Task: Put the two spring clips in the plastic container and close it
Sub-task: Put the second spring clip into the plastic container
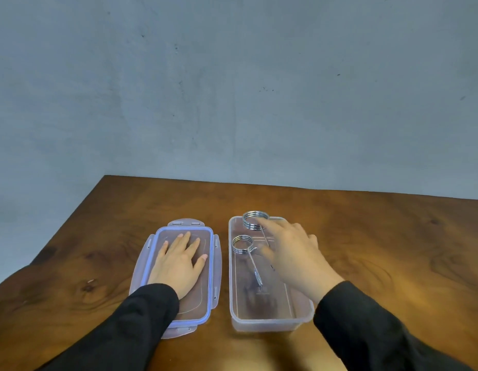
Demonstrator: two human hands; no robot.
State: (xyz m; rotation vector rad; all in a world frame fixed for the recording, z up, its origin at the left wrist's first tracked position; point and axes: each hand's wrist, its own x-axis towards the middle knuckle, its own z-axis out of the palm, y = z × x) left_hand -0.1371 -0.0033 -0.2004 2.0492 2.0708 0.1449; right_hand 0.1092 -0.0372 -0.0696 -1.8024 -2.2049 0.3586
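Observation:
A clear plastic container (299, 314) stands open on the wooden table, right of centre. One metal spring clip (248, 253) lies inside it, coil at the far end and handles pointing toward me. A second spring clip (255, 219) has its coil up at the container's far rim, and its handles run under my right hand (294, 253), whose thumb and fingers close around them. The clear lid (213, 263) with a blue seal lies flat to the left of the container. My left hand (179, 261) rests palm down on it, fingers spread.
The wooden table (393, 236) ends at a far edge against a grey wall, and its left edge runs diagonally toward me. Both of my forearms wear black sleeves. Lid and container lie side by side with a narrow gap between them.

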